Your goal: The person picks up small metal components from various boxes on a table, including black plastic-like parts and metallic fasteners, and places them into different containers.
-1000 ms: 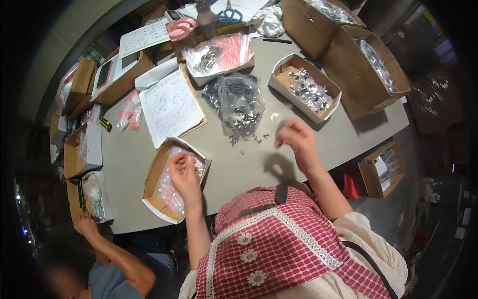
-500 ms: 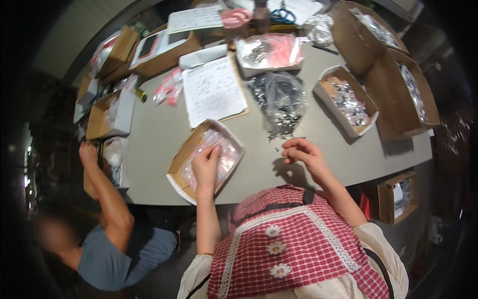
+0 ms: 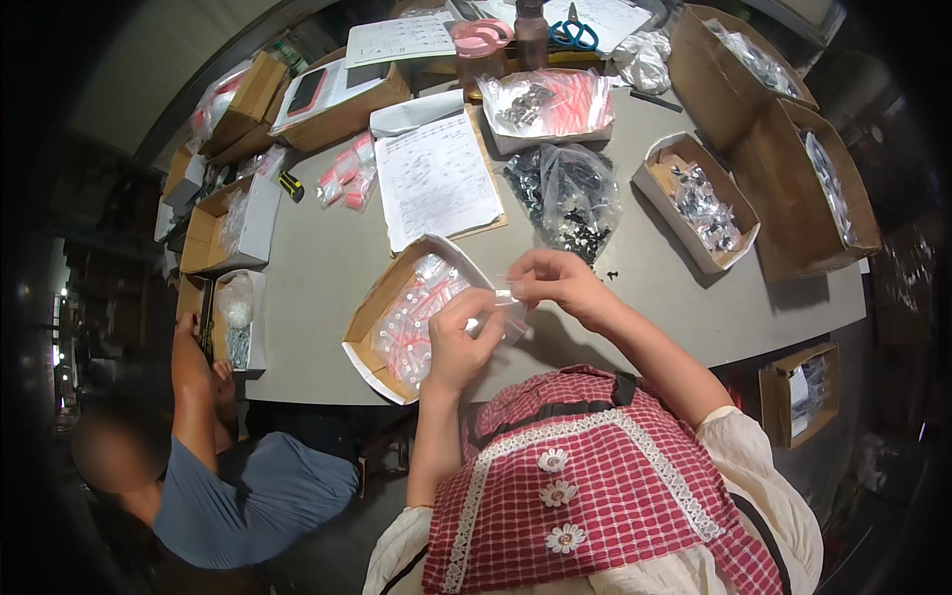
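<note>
In front of my apron, a small clear plastic bag (image 3: 516,320) hangs between my two hands. My left hand (image 3: 462,342) is closed on it from the left, fingers pinched. My right hand (image 3: 555,280) reaches in from the right and pinches at the bag's upper edge; anything else in those fingers is too small to make out. Under and beside my left hand lies an open cardboard box (image 3: 361,327), filled with clear, red-edged bags (image 3: 412,332) holding small white parts. Beyond my right hand, a large clear bag (image 3: 575,203) spills small black parts.
Printed sheets (image 3: 436,178) and pink-edged bags (image 3: 347,177) lie farther back. A box of parts and bags (image 3: 550,142) stands behind the large bag. To the right are a box of bagged parts (image 3: 659,183) and tall cartons (image 3: 759,213). A co-worker (image 3: 253,486) sits at left beside boxes.
My left hand has come out of the box with a small bag and moved right. My right hand has moved left to meet it. The co-worker's arm has shifted nearer.
</note>
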The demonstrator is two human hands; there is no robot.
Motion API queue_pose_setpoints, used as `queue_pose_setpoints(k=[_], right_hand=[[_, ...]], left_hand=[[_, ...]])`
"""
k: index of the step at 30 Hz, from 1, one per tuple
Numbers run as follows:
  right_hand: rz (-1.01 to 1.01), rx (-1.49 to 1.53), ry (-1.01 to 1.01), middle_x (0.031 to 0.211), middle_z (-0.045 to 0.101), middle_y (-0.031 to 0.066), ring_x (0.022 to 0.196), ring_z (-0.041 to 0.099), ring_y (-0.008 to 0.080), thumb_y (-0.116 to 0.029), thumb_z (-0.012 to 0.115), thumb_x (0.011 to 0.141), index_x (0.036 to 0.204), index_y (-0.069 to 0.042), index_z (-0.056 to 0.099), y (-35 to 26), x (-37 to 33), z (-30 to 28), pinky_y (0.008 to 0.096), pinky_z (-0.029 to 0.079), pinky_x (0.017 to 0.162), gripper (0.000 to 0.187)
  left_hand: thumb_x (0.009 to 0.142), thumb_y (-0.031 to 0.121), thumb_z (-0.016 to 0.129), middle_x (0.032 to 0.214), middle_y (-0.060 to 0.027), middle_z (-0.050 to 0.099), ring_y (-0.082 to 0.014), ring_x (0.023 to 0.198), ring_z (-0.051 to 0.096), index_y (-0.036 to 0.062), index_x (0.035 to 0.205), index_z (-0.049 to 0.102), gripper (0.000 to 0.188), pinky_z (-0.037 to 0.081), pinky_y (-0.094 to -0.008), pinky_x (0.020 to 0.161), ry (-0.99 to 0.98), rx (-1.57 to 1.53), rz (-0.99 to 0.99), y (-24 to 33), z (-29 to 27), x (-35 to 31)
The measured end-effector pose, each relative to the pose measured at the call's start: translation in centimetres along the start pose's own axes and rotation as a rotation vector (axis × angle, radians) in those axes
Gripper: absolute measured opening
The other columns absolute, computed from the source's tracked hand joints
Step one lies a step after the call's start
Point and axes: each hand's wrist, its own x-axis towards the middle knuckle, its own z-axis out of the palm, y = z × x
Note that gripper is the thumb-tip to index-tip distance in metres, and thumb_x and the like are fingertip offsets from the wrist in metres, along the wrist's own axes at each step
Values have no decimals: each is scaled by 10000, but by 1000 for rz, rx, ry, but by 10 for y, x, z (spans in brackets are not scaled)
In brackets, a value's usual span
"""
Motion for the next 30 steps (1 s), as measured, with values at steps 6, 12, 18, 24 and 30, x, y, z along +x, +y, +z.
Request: queue_pose_setpoints(k=[6,12,18,24,30], right_hand=[[-48,11,159,826,650,27,741,606,98,-62,668,881,998,13,628,6,-4,0,235,482,690,144],[-94,-80,138,842,672,37,730,604,91,-98,665,886,968,-4,659,22,-15,11,246,479,662,125],[-100,-612,114,833,693,71,691,618,139,-177,678,859,942,-36,713,4,-38,-2,289,487,646,167],[55,-707,25,686,630,89,613,569,154,-181,699,849,834,-10,662,-7,-56,3,309,450,576,176],[18,-589,79,635,551,29,583,492,87,-163,716,839,783,1,618,2,-63,2,280,393,527,199]], left_hand=[[825,64,691,973,-125,692,-273,882,666,-18,928,674,132,533,-333,766,324,564,-53,-19,-12,-5],[841,125,706,882,-106,696,-259,803,680,19,945,695,149,535,-322,697,66,161,-74,15,7,-1],[828,118,702,806,-99,678,-253,757,671,31,871,691,98,523,-344,627,17,287,62,10,22,-2],[819,118,682,842,-107,666,-316,817,641,56,826,656,68,510,-411,709,-11,257,55,15,31,-7],[855,178,689,816,-135,678,-311,755,666,20,853,668,159,522,-399,664,-80,275,-53,36,32,-6]])
